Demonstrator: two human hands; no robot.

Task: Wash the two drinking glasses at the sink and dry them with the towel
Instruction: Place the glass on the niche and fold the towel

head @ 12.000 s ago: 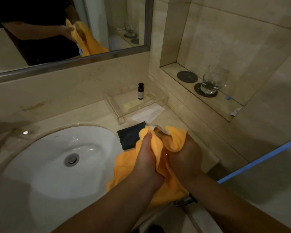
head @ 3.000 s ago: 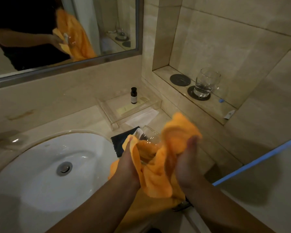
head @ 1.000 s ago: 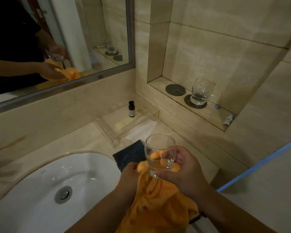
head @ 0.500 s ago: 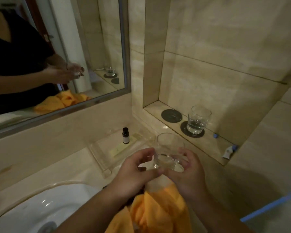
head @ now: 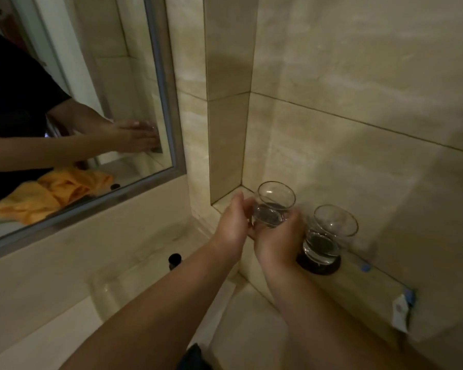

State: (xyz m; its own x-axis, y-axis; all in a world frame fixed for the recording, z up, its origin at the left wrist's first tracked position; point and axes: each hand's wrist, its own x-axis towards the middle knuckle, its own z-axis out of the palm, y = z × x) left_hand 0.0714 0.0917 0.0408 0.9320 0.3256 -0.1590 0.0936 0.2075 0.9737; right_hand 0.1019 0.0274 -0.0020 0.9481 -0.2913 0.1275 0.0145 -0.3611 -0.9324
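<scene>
Looks like the put-back step: setting the short clear drinking glass onto the beige tiled niche ledge, just left of the second clear glass tumbler standing on a dark round coaster. Holding it upright, mouth up, with the right hand curled round the lower wall and base. Bracing its left side with the left hand, laid on nearly flat, going by the reflection in the framed wall mirror. Can see a dark patch through the base, probably a second coaster below. Can't tell if touching down yet.

To do it well:
- Lower straight down, keep level, centre the base over that dark patch before letting go.
- Mind the right side: hardly any gap between right hand and tumbler, so no sideways drift, else risk of a glass-on-glass knock.
- Lift the left hand off first, then uncurl the right and pull back toward the front edge, away from the tumbler.
- Touch neither rim nor inside; would smear a dried surface.

Spotted the orange cloth towel only in the reflection, lying heaped, in neither hand. Worth checking the tumbler: seems to hold water, or just a thick base, hard to say. Ignore the small dark bottle cap lower down, well apart from the path.
</scene>
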